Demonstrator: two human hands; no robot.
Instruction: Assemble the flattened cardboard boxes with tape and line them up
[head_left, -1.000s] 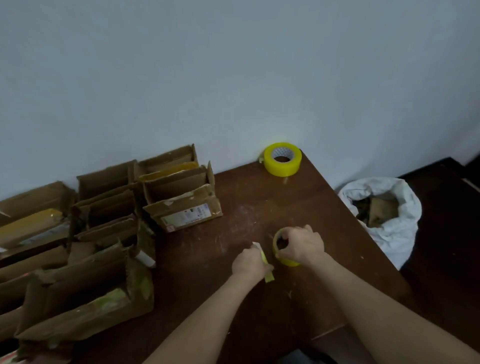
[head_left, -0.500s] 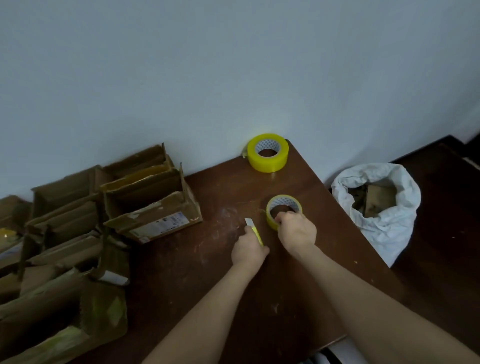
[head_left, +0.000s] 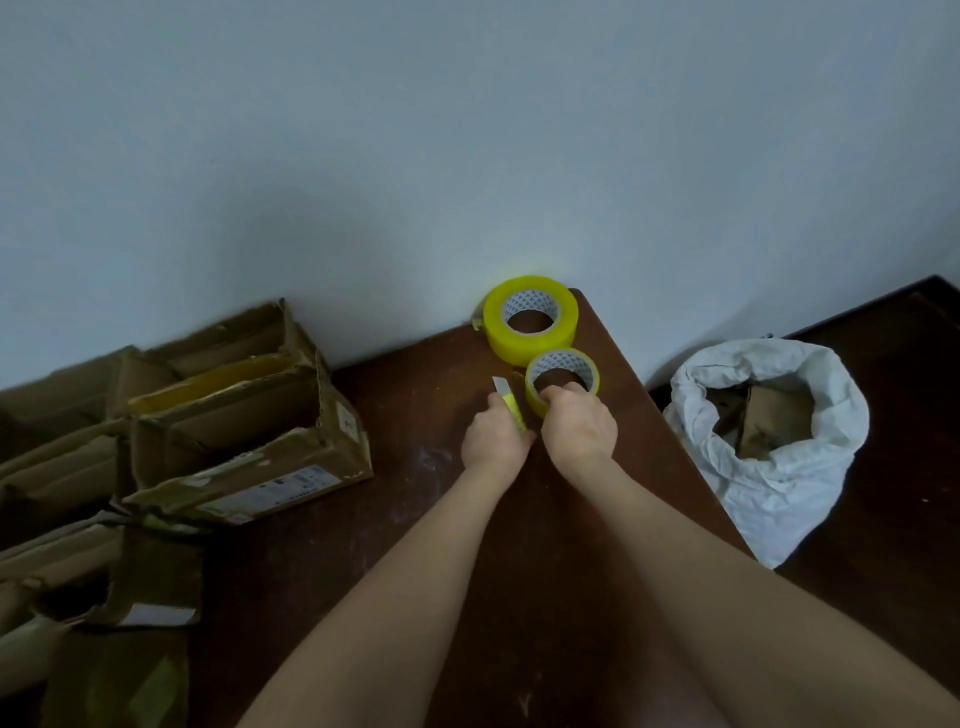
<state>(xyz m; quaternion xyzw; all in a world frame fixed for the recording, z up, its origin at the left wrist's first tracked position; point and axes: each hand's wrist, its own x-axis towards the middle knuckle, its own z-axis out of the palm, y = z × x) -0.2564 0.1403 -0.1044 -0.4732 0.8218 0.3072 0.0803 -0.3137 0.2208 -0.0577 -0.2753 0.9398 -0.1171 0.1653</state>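
Two glossy yellow tape rolls (head_left: 531, 318) on patterned paper cores, a scuffed dark wooden table (head_left: 426, 519), worn matt brown cardboard boxes (head_left: 244, 410), a crinkled white plastic sack (head_left: 779, 483).

Left edge clips the cardboard boxes (head_left: 62, 478); shipping label (head_left: 283, 486) unreadable; right hand (head_left: 579, 426) covers the small tape roll (head_left: 562, 358)'s near rim.

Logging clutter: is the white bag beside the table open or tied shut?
Open: the white bag has its mouth gaping upward, and brown cardboard pieces show inside.
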